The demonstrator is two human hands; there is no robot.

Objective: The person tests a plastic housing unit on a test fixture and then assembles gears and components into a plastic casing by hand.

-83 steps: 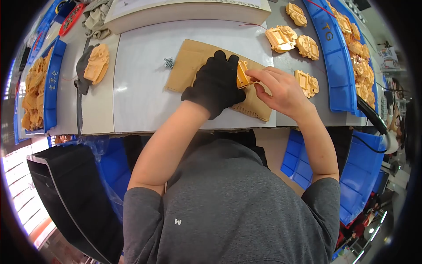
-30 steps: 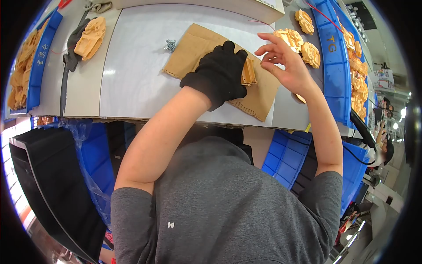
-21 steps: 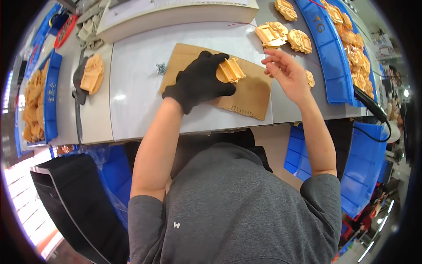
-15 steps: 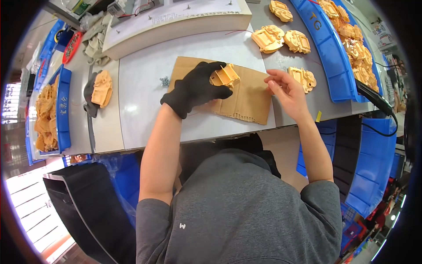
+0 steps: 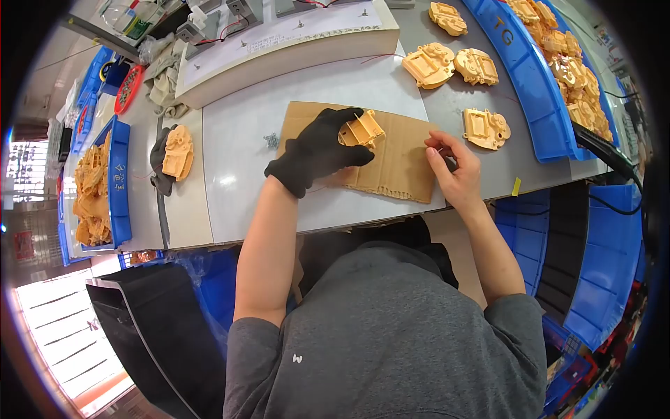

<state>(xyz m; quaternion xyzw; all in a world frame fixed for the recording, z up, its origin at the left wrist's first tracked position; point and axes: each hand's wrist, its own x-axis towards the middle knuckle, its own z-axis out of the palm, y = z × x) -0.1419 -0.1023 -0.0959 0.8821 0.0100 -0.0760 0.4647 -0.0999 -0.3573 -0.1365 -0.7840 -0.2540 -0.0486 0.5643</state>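
My left hand (image 5: 317, 152), in a black glove, grips a yellow-orange plastic housing (image 5: 364, 130) with open compartments. It holds the housing over a piece of brown cardboard (image 5: 401, 164) on the table. My bare right hand (image 5: 457, 171) is by the cardboard's right edge, apart from the housing. Its fingers are curled, with thumb and forefinger close together; whatever they may hold is too small to make out. A small pile of screws (image 5: 271, 141) lies left of the cardboard. Another such housing (image 5: 486, 129) lies just beyond my right hand.
Several matching housings (image 5: 428, 65) lie at the back right. Blue bins of them stand right (image 5: 513, 84) and left (image 5: 120, 181). A white fixture block (image 5: 293, 56) spans the back. One housing (image 5: 178, 152) rests on a dark glove (image 5: 161, 167) at left.
The view has shifted a little, so the table things appear slightly further right. My right thumb and fingers have drawn closer together. My left hand keeps its hold on the housing.
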